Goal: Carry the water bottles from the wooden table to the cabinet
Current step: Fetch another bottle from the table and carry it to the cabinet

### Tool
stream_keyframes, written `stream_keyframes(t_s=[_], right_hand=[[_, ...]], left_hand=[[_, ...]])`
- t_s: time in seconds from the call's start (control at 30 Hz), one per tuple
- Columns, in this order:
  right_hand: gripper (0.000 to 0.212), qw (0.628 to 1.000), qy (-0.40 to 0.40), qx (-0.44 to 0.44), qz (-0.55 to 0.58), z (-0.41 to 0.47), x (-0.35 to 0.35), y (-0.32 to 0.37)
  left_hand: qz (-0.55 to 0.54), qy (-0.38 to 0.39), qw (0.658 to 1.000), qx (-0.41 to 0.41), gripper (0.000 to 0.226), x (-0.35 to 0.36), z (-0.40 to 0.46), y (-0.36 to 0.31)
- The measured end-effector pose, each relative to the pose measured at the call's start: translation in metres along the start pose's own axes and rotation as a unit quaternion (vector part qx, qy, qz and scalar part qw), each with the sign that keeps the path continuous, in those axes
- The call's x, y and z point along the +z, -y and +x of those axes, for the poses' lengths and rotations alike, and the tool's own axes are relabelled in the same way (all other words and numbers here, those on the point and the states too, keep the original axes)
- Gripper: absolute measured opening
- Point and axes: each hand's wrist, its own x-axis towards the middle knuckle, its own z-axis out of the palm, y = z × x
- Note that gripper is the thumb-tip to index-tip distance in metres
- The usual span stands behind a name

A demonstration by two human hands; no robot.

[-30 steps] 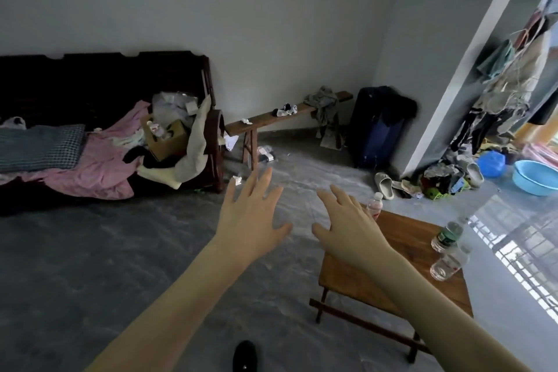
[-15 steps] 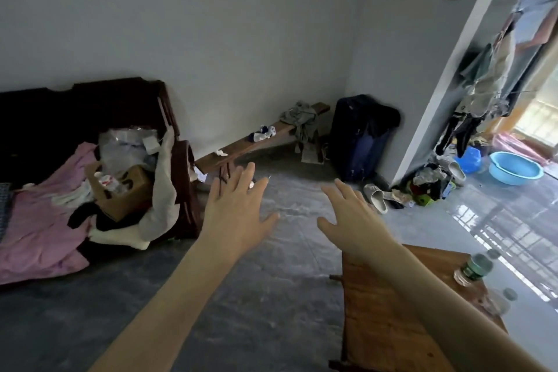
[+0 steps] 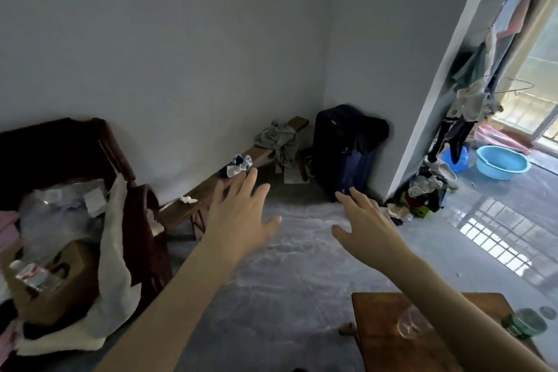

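Note:
The wooden table (image 3: pixel 389 344) sits low at the bottom right. On it stands a clear water bottle (image 3: pixel 412 322), partly hidden by my right forearm, and a bottle with a green label (image 3: pixel 524 325) at the table's right edge. My left hand (image 3: pixel 240 214) and my right hand (image 3: pixel 367 225) both stretch forward over the floor with fingers spread, holding nothing. Both hands are well beyond the table and the bottles. No cabinet shows in view.
A dark wooden sofa (image 3: pixel 120 160) piled with bags and a cardboard box (image 3: pixel 57 284) is at the left. A low bench (image 3: pixel 211 190) runs along the wall. A dark suitcase (image 3: pixel 344 151) stands in the corner; clutter and a blue basin (image 3: pixel 502 161) lie by the doorway.
The view has swung up and to the right, moving closer to the table, which now sits lower in view. Both hands stay outstretched and spread.

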Motion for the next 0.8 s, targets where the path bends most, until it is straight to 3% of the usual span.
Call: stream_keyframes(t_s=[0.13, 0.3, 0.47, 0.63, 0.8], right_hand=[[0.074, 1.000, -0.013, 0.022, -0.001, 0.068, -0.019, -0.013], [0.073, 0.997, -0.028, 0.069, -0.004, 0.117, -0.034, -0.035], [0.071, 0.982, -0.063, 0.178, 0.015, 0.139, -0.043, -0.079], [0.071, 0.939, -0.085, 0.330, 0.049, 0.136, -0.038, -0.116], [0.070, 0.871, -0.110, 0.472, 0.083, 0.109, -0.029, -0.118]], left_hand=[[0.014, -0.017, 0.999, 0.041, 0.071, -0.013, 0.084, -0.004], [0.014, 0.025, 0.995, 0.093, 0.071, -0.005, 0.159, -0.019], [0.002, 0.050, 0.981, 0.190, 0.071, 0.011, 0.240, -0.056], [0.021, 0.084, 0.942, 0.325, 0.071, 0.028, 0.311, -0.108], [0.048, 0.090, 0.889, 0.447, 0.071, 0.039, 0.368, -0.158]])
